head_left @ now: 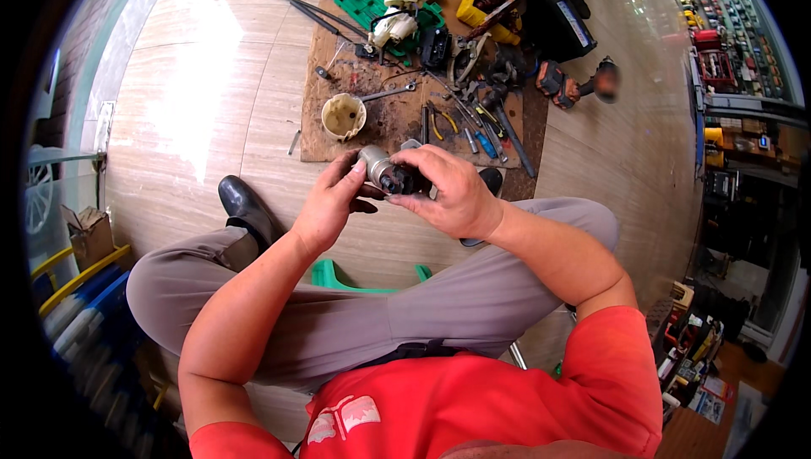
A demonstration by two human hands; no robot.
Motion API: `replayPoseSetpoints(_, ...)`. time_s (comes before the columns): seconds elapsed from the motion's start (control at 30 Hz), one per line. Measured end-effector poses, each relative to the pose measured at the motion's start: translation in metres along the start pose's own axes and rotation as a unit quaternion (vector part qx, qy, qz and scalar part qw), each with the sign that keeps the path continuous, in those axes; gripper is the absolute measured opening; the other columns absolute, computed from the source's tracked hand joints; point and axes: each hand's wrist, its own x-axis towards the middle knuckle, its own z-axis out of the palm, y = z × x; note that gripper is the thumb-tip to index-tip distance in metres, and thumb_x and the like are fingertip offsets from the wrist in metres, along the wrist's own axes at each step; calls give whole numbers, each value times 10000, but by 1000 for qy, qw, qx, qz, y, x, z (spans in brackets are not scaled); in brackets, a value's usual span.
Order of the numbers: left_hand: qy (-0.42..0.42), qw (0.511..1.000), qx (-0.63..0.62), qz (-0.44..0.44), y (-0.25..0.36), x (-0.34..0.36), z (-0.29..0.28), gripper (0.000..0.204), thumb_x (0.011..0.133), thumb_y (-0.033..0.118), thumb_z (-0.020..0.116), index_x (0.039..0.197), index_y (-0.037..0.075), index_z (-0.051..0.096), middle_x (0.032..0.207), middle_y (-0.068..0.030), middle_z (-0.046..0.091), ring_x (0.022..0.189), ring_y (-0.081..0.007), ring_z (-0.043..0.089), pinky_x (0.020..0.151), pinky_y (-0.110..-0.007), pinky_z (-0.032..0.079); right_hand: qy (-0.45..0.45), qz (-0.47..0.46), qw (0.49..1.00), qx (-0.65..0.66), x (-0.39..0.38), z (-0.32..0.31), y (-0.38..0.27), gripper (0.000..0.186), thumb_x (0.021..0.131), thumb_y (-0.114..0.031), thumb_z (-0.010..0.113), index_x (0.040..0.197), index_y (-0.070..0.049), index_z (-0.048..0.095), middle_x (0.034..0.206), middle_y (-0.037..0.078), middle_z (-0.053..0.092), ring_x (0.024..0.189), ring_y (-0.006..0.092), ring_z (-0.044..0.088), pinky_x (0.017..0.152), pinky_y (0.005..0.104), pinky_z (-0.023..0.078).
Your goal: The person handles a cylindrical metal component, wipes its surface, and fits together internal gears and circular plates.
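Between my two hands, above the near edge of a cardboard sheet, is a metal machine part (377,167) with a silvery cylindrical body and a dark, greasy end. My left hand (335,190) grips its silvery side with thumb and fingers. On the other side, my right hand (452,190) is closed around the dark end; some of its fingers are hidden behind the part. Just beyond the hands stands a stained cream-coloured cup (344,117). A combination wrench (389,92) lies behind the cup.
Pliers (443,121), a blue-handled screwdriver (486,145) and other tools lie on the cardboard (317,148). Farther back are a green tool case (359,5) and a white machine housing (393,28). A cordless power tool (562,86) rests on the right-hand floor. Shelves (726,54) stand far right.
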Motion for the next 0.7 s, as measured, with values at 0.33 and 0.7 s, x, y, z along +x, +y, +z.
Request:
replayPoseSetpoints(0.33,-18,999,29,-32,-2,0,0,418,1036,396,444,1247,40,506,1051,-84,639,933,-191,637,768,-320,513,-2,6,1000,4,0,0,2,467,750,-106,803,1146,-3,577,999,176,636,874,357,635,750,386,523)
replayPoseSetpoints(0.7,-24,996,59,-57,-4,1,-2,452,1042,435,396,1204,28,507,998,-109,644,922,-208,642,784,-337,507,-12,26,1000,13,0,-1,3,452,757,-90,781,1152,-9,576,1010,182,635,904,379,630,774,406,522)
